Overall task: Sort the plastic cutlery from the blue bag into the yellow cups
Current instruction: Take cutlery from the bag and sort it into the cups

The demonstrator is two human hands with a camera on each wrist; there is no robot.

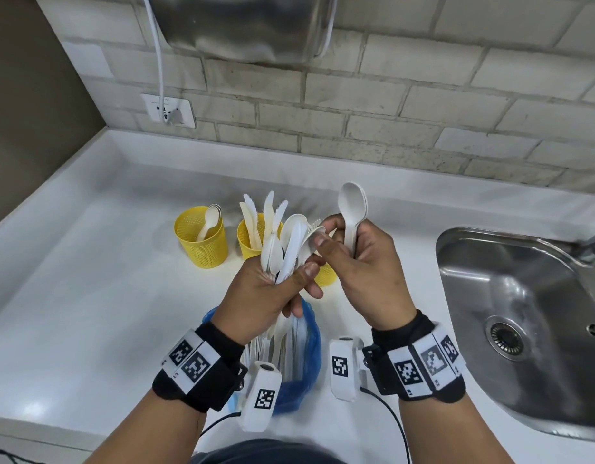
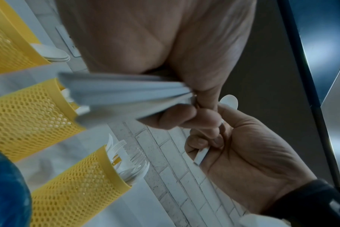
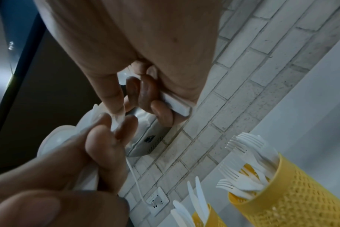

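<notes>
My left hand (image 1: pixel 272 289) grips a bundle of white plastic cutlery (image 1: pixel 286 249) above the blue bag (image 1: pixel 306 356), which still holds more pieces. My right hand (image 1: pixel 359 259) holds white spoons (image 1: pixel 352 204) upright in its curled fingers, and its thumb and forefinger pinch another spoon in the bundle. Three yellow mesh cups stand behind: the left cup (image 1: pixel 202 239) holds spoons, the middle cup (image 1: pixel 252 236) knives, and the right cup (image 3: pixel 285 198) forks. In the head view the right cup (image 1: pixel 326 274) is mostly hidden behind my hands.
A steel sink (image 1: pixel 523 313) is set into the white counter (image 1: pixel 88 296) at the right. A wall socket (image 1: pixel 168 110) with a white cable sits on the brick wall behind. A metal appliance (image 1: pixel 242 25) hangs above.
</notes>
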